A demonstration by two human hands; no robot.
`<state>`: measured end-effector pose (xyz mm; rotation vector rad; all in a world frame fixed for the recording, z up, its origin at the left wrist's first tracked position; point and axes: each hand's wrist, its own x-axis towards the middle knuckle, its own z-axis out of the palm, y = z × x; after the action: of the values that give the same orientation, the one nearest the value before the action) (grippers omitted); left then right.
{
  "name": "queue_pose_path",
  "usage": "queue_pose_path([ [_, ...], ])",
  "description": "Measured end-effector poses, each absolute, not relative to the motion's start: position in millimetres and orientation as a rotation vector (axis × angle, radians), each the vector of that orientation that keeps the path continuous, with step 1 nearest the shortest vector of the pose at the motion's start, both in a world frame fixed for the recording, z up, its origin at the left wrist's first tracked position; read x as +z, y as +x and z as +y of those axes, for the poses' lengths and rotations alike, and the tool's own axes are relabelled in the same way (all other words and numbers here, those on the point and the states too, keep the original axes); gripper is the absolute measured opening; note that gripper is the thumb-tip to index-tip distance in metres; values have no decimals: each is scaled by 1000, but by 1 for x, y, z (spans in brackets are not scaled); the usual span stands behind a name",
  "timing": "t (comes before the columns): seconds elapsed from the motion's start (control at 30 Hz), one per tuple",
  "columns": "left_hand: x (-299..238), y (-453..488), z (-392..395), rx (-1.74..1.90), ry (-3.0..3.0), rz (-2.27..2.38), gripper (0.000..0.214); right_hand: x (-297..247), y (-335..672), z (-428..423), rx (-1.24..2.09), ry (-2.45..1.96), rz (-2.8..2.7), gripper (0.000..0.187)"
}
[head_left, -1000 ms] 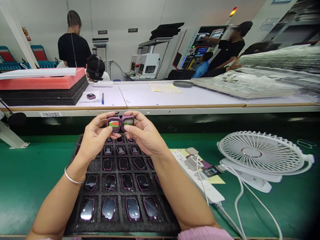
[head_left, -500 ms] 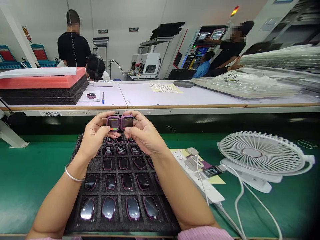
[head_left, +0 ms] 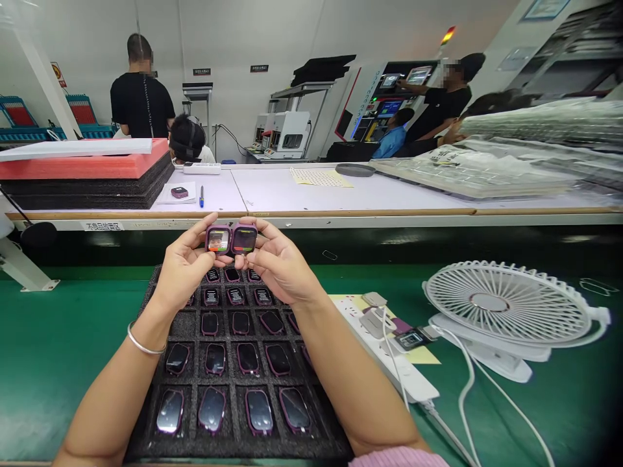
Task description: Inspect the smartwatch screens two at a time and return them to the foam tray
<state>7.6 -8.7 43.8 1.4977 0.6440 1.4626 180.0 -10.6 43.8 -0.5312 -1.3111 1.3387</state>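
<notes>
Two purple-framed smartwatch bodies without straps are held side by side above the far part of a black foam tray [head_left: 187, 322]. My left hand [head_left: 187, 263] is closed on the left smartwatch [head_left: 218, 240], whose screen is lit with a bright picture and a coloured strip. Between the thumb and fingers of my right hand [head_left: 280, 259] is the right smartwatch [head_left: 244, 240]; its screen is dark with thin coloured lines. Below, several similar watches [head_left: 259, 410] lie in the tray's compartments, a few with white text on their screens. My forearms hide parts of the tray.
Right of the tray lie a white power strip [head_left: 409, 375] with cables and a white fan [head_left: 506, 305]. A raised shelf [head_left: 272, 194] beyond holds stacked foam [head_left: 82, 178], a pen [head_left: 201, 196] and clear plastic trays [head_left: 477, 175]. Several people are in the background.
The left watch's screen has gone from dark to a bright picture. My thumbs have shifted lower, leaving more of both screens in sight. The view has tilted slightly upward.
</notes>
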Motion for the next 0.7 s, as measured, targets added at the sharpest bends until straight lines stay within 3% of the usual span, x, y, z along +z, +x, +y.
queue_pose_path([
  [0.7, 42, 9, -8, 1475, 1529, 645, 58, 42, 181, -9, 1389, -496, -1272, 54],
])
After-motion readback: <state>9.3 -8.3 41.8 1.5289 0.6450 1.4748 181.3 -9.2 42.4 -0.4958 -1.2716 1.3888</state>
